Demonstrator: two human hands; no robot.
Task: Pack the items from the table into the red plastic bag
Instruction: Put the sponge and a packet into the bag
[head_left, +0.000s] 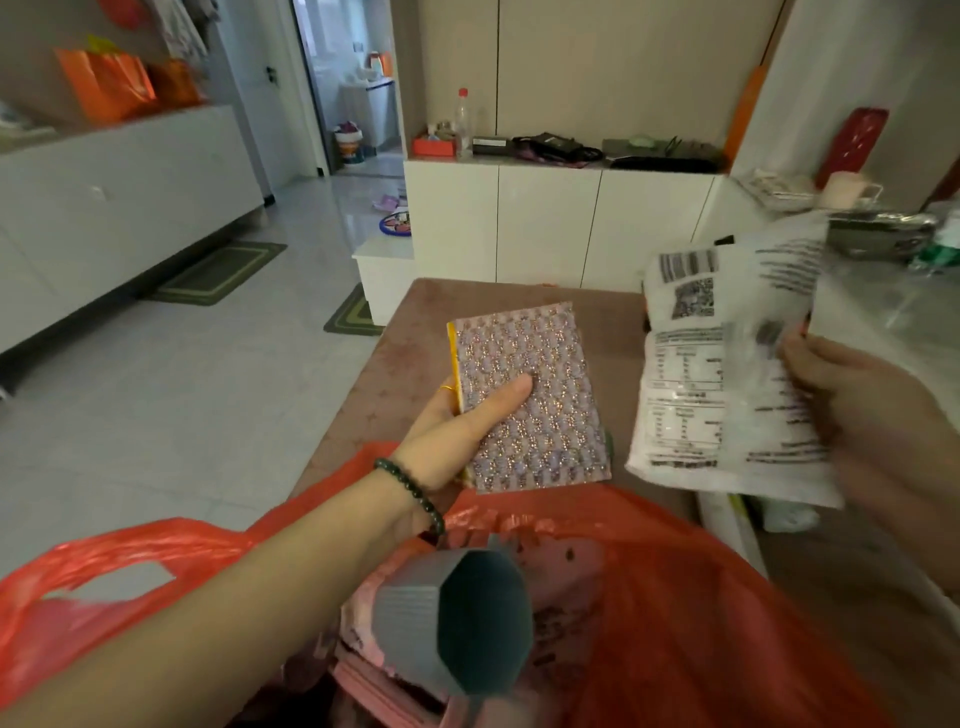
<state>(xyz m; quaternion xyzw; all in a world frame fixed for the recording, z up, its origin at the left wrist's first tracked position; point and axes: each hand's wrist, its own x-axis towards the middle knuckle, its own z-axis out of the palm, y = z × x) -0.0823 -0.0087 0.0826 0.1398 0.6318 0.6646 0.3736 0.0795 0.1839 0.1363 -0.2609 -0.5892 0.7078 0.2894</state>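
My left hand (457, 431) grips a flat sparkly pink sponge pad (535, 400) with a yellow edge, thumb lying across its top, held over the table just beyond the red plastic bag (675, 597). My right hand (872, 415), blurred, holds a white printed plastic packet (727, 374) by its right side, above the table. The bag lies open at the near edge. Inside it I see a grey octagonal container (467, 623) on its side and pink items (374, 680) beneath it.
The brown table (395, 353) runs ahead. White packaging (784, 517) lies on it at the right. A clear sheet and a metal object (878, 234) sit at the far right. White cabinets (550, 223) stand beyond, open tiled floor (156, 415) to the left.
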